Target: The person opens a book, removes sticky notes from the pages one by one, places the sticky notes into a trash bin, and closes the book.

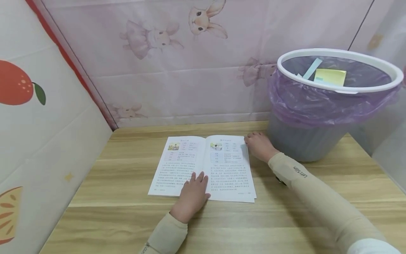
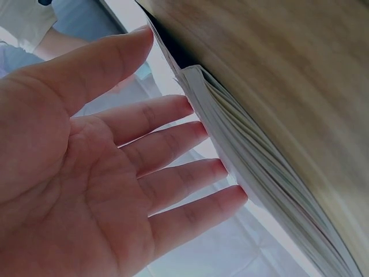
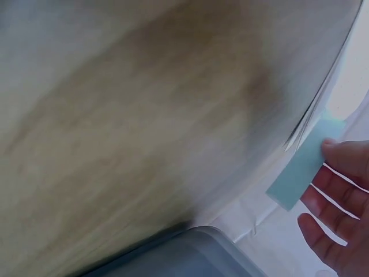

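A booklet (image 1: 172,176) lies spread on the wooden table, with printed text and a small colour picture on each page. My left hand (image 1: 193,197) rests on its lower middle near the fold. In the left wrist view the fingers are straight, tips touching the pages. At the upper right edge of the booklet is my right hand (image 1: 259,145). It pinches a pale blue-green sticky strip (image 3: 300,170) between thumb and fingers, as the right wrist view shows. The strip's upper end meets the page edge; whether it is stuck there I cannot tell.
A grey waste bin (image 1: 295,141) with a purple liner (image 1: 304,106) and white rim (image 1: 336,53) stands just right of my right hand. Inside are a yellow note (image 1: 333,76) and a pale blue strip (image 1: 312,68). A rabbit-patterned wall covering (image 1: 206,95) closes off the back.
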Action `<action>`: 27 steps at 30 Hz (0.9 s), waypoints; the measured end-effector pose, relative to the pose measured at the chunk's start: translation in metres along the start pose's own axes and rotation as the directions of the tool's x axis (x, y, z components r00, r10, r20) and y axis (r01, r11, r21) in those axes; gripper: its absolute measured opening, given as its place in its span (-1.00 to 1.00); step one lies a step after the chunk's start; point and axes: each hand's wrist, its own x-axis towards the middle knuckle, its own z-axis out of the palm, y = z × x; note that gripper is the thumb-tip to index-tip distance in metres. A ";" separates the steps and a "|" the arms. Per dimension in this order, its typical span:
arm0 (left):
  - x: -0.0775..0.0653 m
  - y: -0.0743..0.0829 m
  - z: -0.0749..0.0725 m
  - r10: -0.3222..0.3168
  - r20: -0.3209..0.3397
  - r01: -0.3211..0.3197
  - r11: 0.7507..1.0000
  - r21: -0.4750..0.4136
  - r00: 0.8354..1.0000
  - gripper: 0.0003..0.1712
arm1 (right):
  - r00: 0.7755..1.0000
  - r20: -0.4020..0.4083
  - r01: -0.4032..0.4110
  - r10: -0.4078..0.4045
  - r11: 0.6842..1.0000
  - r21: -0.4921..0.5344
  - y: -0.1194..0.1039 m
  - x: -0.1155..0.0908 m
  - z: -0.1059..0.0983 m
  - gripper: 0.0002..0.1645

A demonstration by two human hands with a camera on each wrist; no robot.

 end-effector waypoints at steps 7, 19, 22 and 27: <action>-0.001 0.001 -0.001 -0.019 0.017 0.019 0.999 -0.032 1.000 -0.35 | 0.974 -0.216 0.079 -0.066 0.995 0.053 -0.012 -0.010 -0.043 -0.85; -0.004 -0.005 -0.005 -0.009 0.003 0.009 0.999 -0.039 1.000 -0.36 | 0.533 -0.845 -0.037 0.031 0.999 0.014 0.014 -0.040 -0.224 -0.83; -0.005 -0.004 -0.005 -0.003 0.005 0.003 0.999 -0.046 1.000 -0.36 | 0.589 -0.787 -0.207 0.182 0.976 0.070 0.040 -0.043 -0.242 -0.77; -0.004 -0.002 -0.006 0.011 0.008 -0.011 0.998 -0.057 1.000 -0.37 | 0.693 -0.650 -0.357 0.313 0.932 0.068 0.072 -0.050 -0.248 -0.74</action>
